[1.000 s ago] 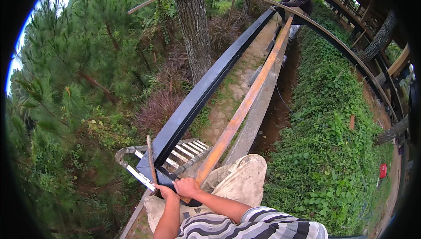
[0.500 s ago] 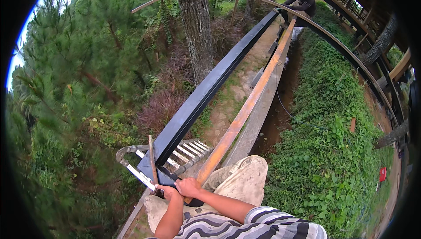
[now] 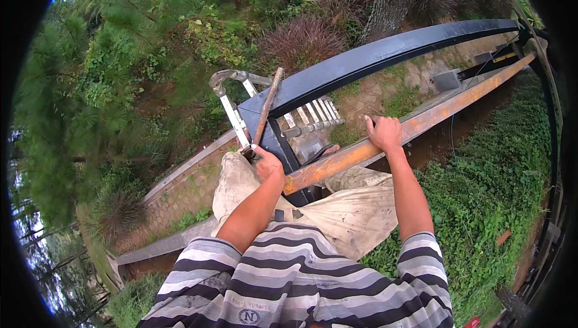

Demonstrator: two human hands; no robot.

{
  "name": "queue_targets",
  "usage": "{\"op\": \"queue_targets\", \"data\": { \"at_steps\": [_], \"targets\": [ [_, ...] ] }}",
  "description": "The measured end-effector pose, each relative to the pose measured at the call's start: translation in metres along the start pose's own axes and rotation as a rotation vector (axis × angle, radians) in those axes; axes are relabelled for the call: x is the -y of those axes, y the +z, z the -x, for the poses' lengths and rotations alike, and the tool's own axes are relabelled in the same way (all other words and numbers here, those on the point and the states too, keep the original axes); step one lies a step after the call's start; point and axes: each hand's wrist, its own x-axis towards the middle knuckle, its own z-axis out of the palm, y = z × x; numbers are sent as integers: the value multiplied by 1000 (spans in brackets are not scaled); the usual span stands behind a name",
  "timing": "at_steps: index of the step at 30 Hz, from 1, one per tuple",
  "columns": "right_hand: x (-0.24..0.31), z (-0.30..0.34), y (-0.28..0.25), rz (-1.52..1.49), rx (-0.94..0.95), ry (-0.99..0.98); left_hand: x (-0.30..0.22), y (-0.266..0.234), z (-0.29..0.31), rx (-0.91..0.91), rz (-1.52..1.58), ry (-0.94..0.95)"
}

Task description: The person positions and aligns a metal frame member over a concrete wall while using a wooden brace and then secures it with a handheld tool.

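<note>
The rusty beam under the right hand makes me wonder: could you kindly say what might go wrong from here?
The rusty beam could scrape the bare right hand. The brown stick beside the left hand might slip and fall past the ladder. The person seems perched above the stone path, so overreaching could cost balance.

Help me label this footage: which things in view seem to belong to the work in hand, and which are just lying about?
Seemingly in the work:
- rusty beam, under the right hand
- brown rod, its lower end by the left hand
- black beam

Seemingly just about:
- grey block
- brown piece in the greenery
</note>
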Motion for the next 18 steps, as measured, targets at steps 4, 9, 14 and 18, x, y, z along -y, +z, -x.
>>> {"op": "queue_targets", "data": {
  "at_steps": [4,9,14,18],
  "targets": [
    [3,-2,-2,30,58,45,1,-7,1,9,-25,-24],
    [-4,-1,-3,4,19,44,0,1,6,-11,21,-4],
    [4,-3,-14,-15,73,77,1,1,-2,41,24,-15],
    [-1,-4,0,34,-11,86,0,-2,-5,82,66,-5]
  ]
}}
